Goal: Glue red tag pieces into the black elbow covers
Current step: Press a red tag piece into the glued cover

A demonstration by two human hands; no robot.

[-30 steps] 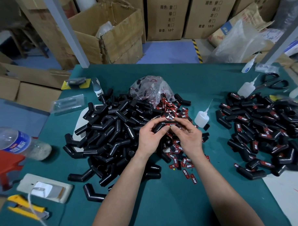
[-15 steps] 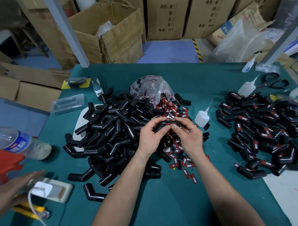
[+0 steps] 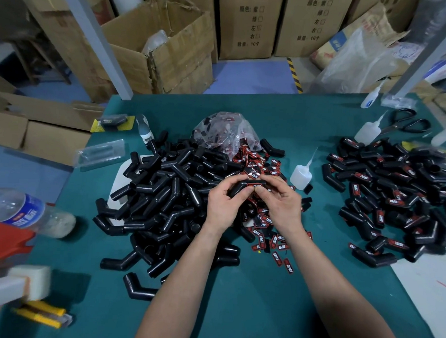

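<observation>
Both hands are up over the middle of the green table (image 3: pixel 237 308). Left hand (image 3: pixel 223 206) has its fingers curled round a black elbow cover (image 3: pixel 237 191), and right hand (image 3: pixel 281 203) pinches a red tag (image 3: pixel 254 185) against one leg of it with thumb and fingertips.

Main risk imo: if the glue's wet and one end gets let go early, the tag slides or sets crooked. Squeeze-out could also glue fingers to the tag, or bond this cover to a neighbour in the tagged pile (image 3: pixel 393 195) on the right. That glue bottle (image 3: pixel 301 174) stands near the right hand, easy to knock over.

Can't see any glue at all, and the fingers hide the tag's edges, so no idea how well it's seated. Bottom left there's a blurred white thing (image 3: pixel 23 280), half cut off, couldn't tell you what.
</observation>
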